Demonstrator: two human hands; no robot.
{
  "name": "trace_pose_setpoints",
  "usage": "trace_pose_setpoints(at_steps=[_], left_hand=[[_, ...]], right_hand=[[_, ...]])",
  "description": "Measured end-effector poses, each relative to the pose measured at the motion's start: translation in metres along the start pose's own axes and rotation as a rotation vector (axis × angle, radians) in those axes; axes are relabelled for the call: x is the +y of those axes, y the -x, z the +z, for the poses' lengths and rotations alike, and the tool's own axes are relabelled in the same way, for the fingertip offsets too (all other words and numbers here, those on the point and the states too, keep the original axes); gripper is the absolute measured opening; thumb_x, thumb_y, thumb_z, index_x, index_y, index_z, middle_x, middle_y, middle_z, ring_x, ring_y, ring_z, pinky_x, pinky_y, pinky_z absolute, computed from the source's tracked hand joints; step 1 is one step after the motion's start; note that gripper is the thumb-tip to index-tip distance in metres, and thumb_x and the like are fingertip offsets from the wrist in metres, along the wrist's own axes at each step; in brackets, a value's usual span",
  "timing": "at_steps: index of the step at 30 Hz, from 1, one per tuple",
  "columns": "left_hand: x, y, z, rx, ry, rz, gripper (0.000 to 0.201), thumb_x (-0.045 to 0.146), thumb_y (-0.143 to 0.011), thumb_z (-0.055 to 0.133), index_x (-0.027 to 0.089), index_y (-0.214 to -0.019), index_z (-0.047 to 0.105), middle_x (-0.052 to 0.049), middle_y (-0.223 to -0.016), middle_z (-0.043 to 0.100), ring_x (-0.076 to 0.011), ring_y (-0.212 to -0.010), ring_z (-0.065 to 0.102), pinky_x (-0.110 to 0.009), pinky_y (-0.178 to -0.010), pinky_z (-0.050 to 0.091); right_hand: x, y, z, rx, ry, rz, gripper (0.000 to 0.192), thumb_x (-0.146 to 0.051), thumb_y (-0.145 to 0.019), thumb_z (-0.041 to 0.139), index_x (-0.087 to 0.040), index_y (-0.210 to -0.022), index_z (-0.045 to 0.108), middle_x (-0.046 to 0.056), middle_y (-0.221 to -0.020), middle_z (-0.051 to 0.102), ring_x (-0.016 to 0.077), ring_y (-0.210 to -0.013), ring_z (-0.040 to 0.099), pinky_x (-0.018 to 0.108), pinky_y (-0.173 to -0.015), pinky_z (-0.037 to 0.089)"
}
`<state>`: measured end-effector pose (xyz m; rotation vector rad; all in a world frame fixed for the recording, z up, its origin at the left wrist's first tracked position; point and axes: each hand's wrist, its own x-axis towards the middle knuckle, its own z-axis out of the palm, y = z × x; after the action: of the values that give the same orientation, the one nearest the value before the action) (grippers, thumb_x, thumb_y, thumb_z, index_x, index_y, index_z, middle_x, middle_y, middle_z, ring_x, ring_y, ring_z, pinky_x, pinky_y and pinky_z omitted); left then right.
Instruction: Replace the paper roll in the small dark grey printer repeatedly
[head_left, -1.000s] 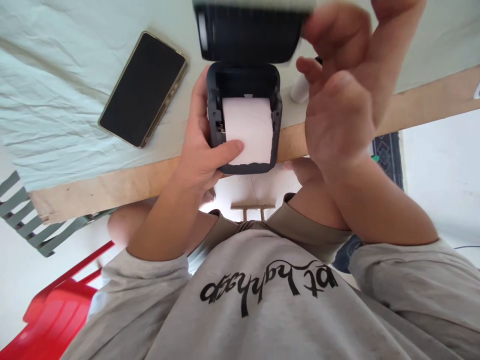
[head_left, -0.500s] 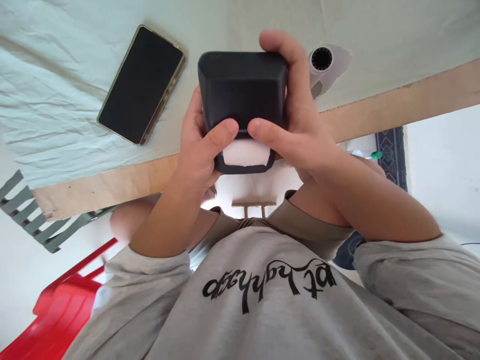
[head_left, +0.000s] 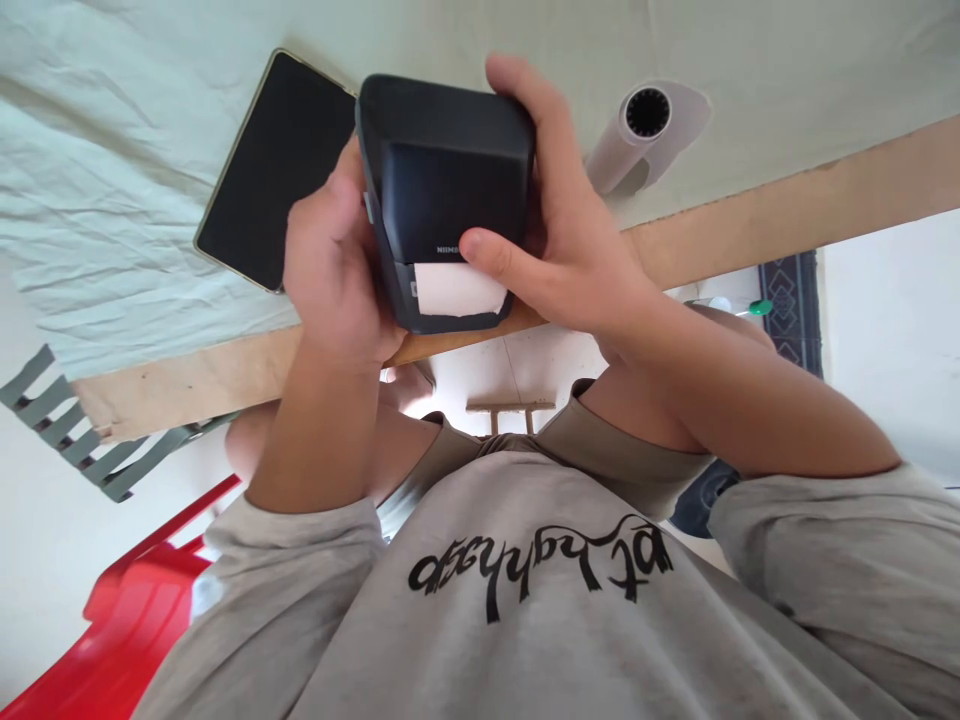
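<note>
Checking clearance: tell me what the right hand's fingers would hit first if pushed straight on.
The right hand already wraps the black printer; beyond it, probably the phone, though depth is unclear.

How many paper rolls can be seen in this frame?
1 clearly: a paper roll lying on the table cloth right of the black printer. Paper shows at the printer's slot; any roll inside is hidden.

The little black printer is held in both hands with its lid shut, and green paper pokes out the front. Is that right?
Not quite: the head view shows the paper is white, not green. The rest holds: the left hand and right hand grip the black printer, lid shut.
</note>
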<state>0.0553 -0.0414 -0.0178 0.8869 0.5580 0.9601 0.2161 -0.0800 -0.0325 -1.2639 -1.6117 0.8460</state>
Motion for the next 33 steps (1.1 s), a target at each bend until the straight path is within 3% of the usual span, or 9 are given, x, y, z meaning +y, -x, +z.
trace_pose_setpoints(at_steps=[3, 7, 12, 14, 18, 22, 25, 29, 33], left_hand=[[-0.004, -0.003, 0.003, 0.11, 0.041, -0.019, 0.036, 0.021, -0.093, 0.032, 0.019, -0.079, 0.066, -0.004, -0.078, 0.062, -0.0179, -0.088, 0.061, -0.028, -0.078, 0.053], [-0.01, -0.007, 0.002, 0.258, 0.079, 0.038, 0.035, 0.005, -0.083, 0.037, 0.019, -0.051, 0.042, 0.001, -0.057, 0.039, -0.0079, -0.054, 0.038, -0.021, -0.059, 0.043], [-0.006, -0.005, -0.002, 0.204, 0.055, -0.107, 0.031, 0.015, -0.089, 0.044, 0.02, -0.059, 0.049, -0.002, -0.065, 0.047, -0.0153, -0.072, 0.047, -0.032, -0.08, 0.052], [-0.008, -0.006, -0.005, 0.16, 0.03, -0.069, 0.028, 0.018, -0.086, 0.045, 0.022, -0.059, 0.052, -0.005, -0.07, 0.048, -0.0195, -0.08, 0.051, -0.037, -0.088, 0.052], [-0.015, -0.01, -0.013, 0.148, -0.026, 0.03, 0.02, 0.016, -0.081, 0.048, 0.02, -0.065, 0.06, -0.003, -0.067, 0.045, -0.0156, -0.068, 0.047, -0.033, -0.077, 0.052], [-0.015, -0.012, -0.012, 0.164, -0.031, 0.065, 0.026, 0.007, -0.082, 0.041, 0.016, -0.062, 0.055, 0.001, -0.063, 0.044, -0.0088, -0.061, 0.046, -0.023, -0.067, 0.048], [-0.013, -0.01, -0.008, 0.13, 0.031, 0.071, 0.029, 0.012, -0.088, 0.034, 0.014, -0.071, 0.058, 0.001, -0.065, 0.048, -0.0081, -0.063, 0.053, -0.025, -0.075, 0.054], [-0.014, -0.007, -0.01, -0.019, 0.086, 0.047, 0.035, 0.033, -0.098, 0.036, 0.014, -0.094, 0.065, -0.002, -0.082, 0.063, -0.0145, -0.092, 0.069, -0.034, -0.099, 0.055], [-0.022, -0.009, -0.02, -0.007, 0.019, 0.088, 0.019, 0.035, -0.09, 0.058, 0.02, -0.095, 0.068, -0.001, -0.089, 0.069, -0.0184, -0.103, 0.069, -0.032, -0.101, 0.054]], right_hand=[[-0.008, 0.006, -0.006, -0.007, 0.17, 0.07, 0.072, -0.043, -0.087, 0.057, -0.012, -0.146, 0.029, 0.013, -0.159, 0.036, 0.0201, -0.149, 0.039, 0.031, -0.111, 0.054], [-0.017, 0.01, -0.011, -0.023, 0.259, -0.024, 0.066, -0.039, -0.089, 0.053, -0.01, -0.146, 0.036, 0.013, -0.158, 0.038, 0.0203, -0.149, 0.038, 0.027, -0.091, 0.062], [-0.015, 0.008, -0.014, -0.077, 0.119, -0.026, 0.068, -0.04, -0.089, 0.052, -0.013, -0.148, 0.031, 0.013, -0.162, 0.028, 0.0214, -0.153, 0.031, 0.023, -0.086, 0.062], [-0.012, 0.008, -0.014, -0.086, 0.086, -0.016, 0.067, -0.043, -0.088, 0.051, -0.021, -0.148, 0.031, 0.007, -0.163, 0.027, 0.021, -0.155, 0.027, 0.02, -0.086, 0.06], [-0.006, 0.007, -0.014, -0.11, 0.083, 0.001, 0.065, -0.049, -0.086, 0.051, -0.033, -0.146, 0.032, -0.004, -0.162, 0.028, 0.0244, -0.153, 0.03, 0.019, -0.085, 0.059], [-0.008, 0.006, -0.017, -0.088, 0.12, -0.023, 0.071, -0.043, -0.085, 0.057, -0.025, -0.148, 0.03, 0.004, -0.161, 0.03, 0.0225, -0.148, 0.04, 0.019, -0.085, 0.062], [-0.013, 0.004, -0.024, -0.093, 0.268, -0.036, 0.065, -0.048, -0.084, 0.059, -0.026, -0.142, 0.041, 0.004, -0.157, 0.038, 0.0192, -0.137, 0.051, 0.023, -0.085, 0.063], [-0.022, -0.001, -0.04, 0.015, 0.564, -0.167, 0.065, -0.065, -0.085, 0.05, -0.019, -0.131, 0.059, 0.011, -0.125, 0.056, 0.0207, -0.119, 0.058, 0.032, -0.084, 0.06], [-0.037, -0.012, -0.049, 0.006, 0.668, -0.18, 0.049, -0.056, -0.093, 0.042, -0.014, -0.103, 0.066, -0.001, -0.074, 0.054, 0.0066, -0.069, 0.051, 0.032, -0.083, 0.055]])
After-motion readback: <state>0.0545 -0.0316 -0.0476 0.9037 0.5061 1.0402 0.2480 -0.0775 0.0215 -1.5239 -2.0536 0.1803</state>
